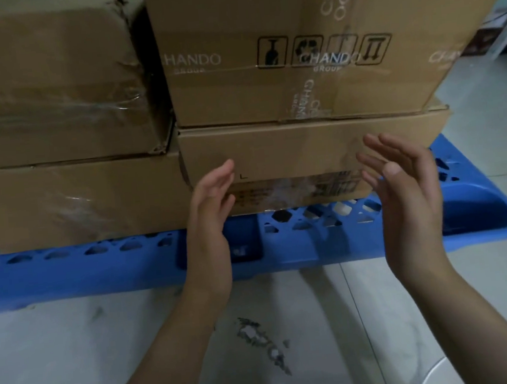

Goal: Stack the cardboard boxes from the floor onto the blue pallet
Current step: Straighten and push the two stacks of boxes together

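— Where do our hands stand?

— We hold both up in front of the stack, palms facing each other. Our left hand has straight fingers and grips nothing. Our right hand is spread and relaxed, and it also holds nothing.

— Do we touch a box?

— We cannot tell. Our fingertips overlap the front face of the lower right box, but we cannot make out contact.

— And where are the boxes?

— We see four on the blue pallet, in two stacks side by side. The lower right box lies flat on the pallet's grid, with a label and clear tape on its front. The printed box sits on top of it, bearing "CHANDO GROUP" lettering and a row of handling symbols. To our left, the lower left box rests on the pallet with the upper left box on it; that one has wrinkled tape and a torn corner.

— What is below us?

— We see the pale floor, with a scuffed patch between our forearms.
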`<move>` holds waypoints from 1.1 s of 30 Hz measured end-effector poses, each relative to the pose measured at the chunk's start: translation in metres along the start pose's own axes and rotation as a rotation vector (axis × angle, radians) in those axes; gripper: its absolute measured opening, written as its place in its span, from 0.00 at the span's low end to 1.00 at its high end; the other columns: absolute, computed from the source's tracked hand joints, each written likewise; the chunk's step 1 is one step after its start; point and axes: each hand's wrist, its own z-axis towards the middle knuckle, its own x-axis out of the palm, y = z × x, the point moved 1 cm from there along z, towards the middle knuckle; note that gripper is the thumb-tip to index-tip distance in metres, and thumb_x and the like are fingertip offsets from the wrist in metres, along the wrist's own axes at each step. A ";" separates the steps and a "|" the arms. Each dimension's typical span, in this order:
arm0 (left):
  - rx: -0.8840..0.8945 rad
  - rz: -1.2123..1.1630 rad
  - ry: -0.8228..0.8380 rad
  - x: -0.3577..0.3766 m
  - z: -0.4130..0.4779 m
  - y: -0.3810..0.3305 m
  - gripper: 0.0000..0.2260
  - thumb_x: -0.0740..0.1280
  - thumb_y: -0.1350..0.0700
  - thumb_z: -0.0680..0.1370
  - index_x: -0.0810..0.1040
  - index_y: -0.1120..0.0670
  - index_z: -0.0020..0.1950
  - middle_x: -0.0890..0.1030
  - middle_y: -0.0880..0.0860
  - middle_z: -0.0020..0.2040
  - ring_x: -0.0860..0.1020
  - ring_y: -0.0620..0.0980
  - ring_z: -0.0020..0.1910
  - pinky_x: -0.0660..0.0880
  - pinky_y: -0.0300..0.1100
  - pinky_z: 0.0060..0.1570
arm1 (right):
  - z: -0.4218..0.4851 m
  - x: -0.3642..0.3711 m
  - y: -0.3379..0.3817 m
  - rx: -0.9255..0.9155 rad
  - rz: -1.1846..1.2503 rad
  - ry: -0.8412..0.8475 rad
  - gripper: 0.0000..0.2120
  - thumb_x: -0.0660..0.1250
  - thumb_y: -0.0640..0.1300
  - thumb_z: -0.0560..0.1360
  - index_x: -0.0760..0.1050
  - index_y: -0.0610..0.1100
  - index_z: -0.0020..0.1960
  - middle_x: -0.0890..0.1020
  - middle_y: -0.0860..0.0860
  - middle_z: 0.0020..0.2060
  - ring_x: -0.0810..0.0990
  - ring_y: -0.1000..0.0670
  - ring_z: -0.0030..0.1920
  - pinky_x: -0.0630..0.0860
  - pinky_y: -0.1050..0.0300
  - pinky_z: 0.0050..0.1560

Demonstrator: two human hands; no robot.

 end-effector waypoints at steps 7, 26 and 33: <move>0.070 0.079 -0.016 0.008 -0.003 -0.010 0.18 0.51 0.48 0.80 0.73 0.46 0.66 0.75 0.42 0.68 0.72 0.38 0.68 0.65 0.45 0.72 | -0.008 0.003 0.001 -0.001 -0.070 0.011 0.14 0.63 0.49 0.78 0.74 0.54 0.63 0.79 0.52 0.65 0.78 0.49 0.66 0.73 0.51 0.67; 0.152 0.612 0.005 0.013 0.006 0.033 0.27 0.60 0.61 0.83 0.55 0.54 0.80 0.49 0.43 0.80 0.49 0.18 0.68 0.50 0.18 0.64 | 0.005 -0.002 -0.072 0.204 -0.421 0.016 0.36 0.66 0.38 0.79 0.54 0.60 0.79 0.47 0.55 0.80 0.52 0.50 0.81 0.60 0.50 0.78; 0.129 0.565 -0.022 0.009 0.011 0.042 0.26 0.60 0.61 0.83 0.56 0.52 0.80 0.51 0.40 0.79 0.51 0.25 0.73 0.52 0.20 0.67 | 0.012 -0.003 -0.070 0.206 -0.483 0.077 0.35 0.65 0.35 0.79 0.56 0.55 0.79 0.47 0.53 0.80 0.54 0.54 0.78 0.63 0.84 0.53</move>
